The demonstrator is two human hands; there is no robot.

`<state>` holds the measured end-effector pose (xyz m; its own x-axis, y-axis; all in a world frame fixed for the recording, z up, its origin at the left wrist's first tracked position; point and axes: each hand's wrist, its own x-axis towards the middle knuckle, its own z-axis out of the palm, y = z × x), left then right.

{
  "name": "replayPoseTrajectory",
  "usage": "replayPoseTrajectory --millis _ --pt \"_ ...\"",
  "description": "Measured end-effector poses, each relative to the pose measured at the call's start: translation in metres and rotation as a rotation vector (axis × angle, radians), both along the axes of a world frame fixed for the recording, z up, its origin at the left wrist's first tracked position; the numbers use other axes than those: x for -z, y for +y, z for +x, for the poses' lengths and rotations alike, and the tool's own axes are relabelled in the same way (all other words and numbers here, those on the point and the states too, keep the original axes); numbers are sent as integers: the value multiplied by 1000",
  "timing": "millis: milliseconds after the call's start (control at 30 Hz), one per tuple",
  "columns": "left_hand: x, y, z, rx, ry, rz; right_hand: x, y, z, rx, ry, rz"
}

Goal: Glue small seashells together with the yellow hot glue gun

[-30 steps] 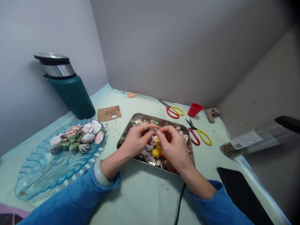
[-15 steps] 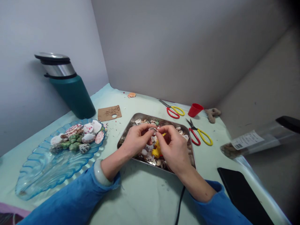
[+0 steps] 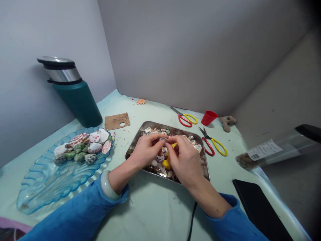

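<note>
Over the metal tray (image 3: 130,146), my left hand (image 3: 147,147) and my right hand (image 3: 185,157) meet fingertip to fingertip. Between their pinched thumbs and index fingers is a small greyish shell (image 3: 163,139), mostly covered by the fingers. Loose shells (image 3: 154,163) of many sizes fill the tray below. Among them lies a yellow plastic object (image 3: 166,163), partly hidden behind my right hand.
On the left, a blue glass dish (image 3: 50,187) bears shells and green stones; a teal bottle (image 3: 77,100) and brown card (image 3: 112,122) stand behind. To the right are two scissors (image 3: 217,146) (image 3: 190,117), a red cup (image 3: 209,117), a clear container (image 3: 281,157) and a black phone-like slab (image 3: 260,207).
My fingers have shifted slightly around the small shell, which has turned a little. My right hand has tilted slightly; both hands stay above the tray.
</note>
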<state>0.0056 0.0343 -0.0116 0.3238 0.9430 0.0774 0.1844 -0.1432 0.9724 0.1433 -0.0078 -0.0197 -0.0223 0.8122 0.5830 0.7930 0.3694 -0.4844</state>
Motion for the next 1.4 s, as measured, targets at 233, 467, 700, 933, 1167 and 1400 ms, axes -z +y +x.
replayPoseTrajectory --millis 233,467,700,933,1167,1400 --pt "-1 -1 -1 30 12 -7 0 0 0 23 2 3" --pt "-2 -1 -1 45 1 -23 1 0 1 12 19 21" --pt "1 0 -1 45 7 -8 0 1 0 0 17 29" --pt "0 0 -1 46 14 -14 0 0 1 0 7 30" --pt "4 1 -2 66 5 0 0 2 0 -12 2 29" --pt "5 2 -3 75 64 59 1 1 1 -8 -23 34"
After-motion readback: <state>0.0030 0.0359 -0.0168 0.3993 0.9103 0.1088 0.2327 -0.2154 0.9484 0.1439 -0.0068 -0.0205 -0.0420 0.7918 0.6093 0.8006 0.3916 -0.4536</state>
